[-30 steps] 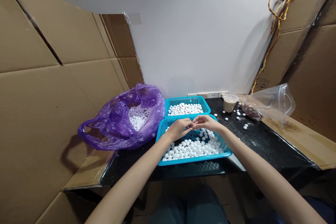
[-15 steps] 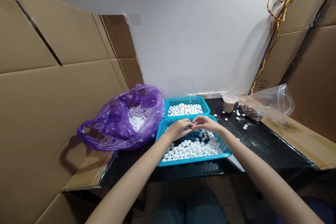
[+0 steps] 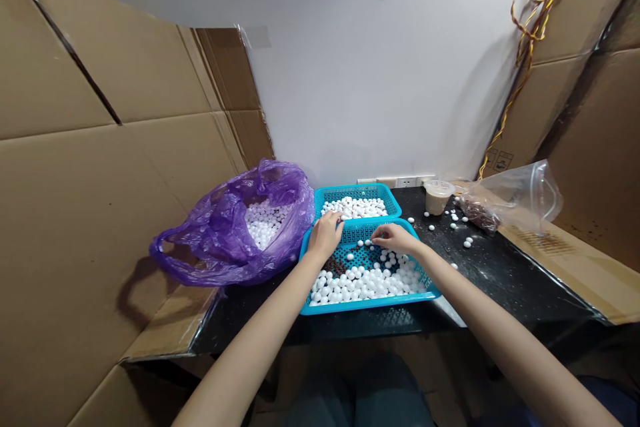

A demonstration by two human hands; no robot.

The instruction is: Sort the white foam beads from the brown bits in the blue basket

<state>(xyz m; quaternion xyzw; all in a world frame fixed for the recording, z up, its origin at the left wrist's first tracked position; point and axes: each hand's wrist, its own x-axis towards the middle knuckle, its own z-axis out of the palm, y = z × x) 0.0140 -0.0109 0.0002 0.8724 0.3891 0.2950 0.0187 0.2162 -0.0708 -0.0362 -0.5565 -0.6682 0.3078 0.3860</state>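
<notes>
On the black worktop (image 3: 505, 287), one purple plastic bag (image 3: 200, 247) lies left of the fingers (image 3: 339, 217). Two blue mesh baskets sit ahead: the farther basket (image 3: 357, 191) beyond them, the nearer basket (image 3: 367, 307) beneath. It holds countless white foam balls (image 3: 363, 283), with dark bits (image 3: 336, 265) left among them. The left hand (image 3: 325, 237) has its fingers slightly spread at the far rim; the right hand's (image 3: 395, 238) fingers (image 3: 376, 233) nearly meet, on what I cannot tell.

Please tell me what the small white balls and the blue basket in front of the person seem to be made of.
The white balls look like polystyrene foam, though the picture cannot confirm it: their finish is matte and evenly white, without shine. The blue basket looks like moulded plastic, with a smooth finish, one even colour and a rim and mesh formed in one piece.
</notes>
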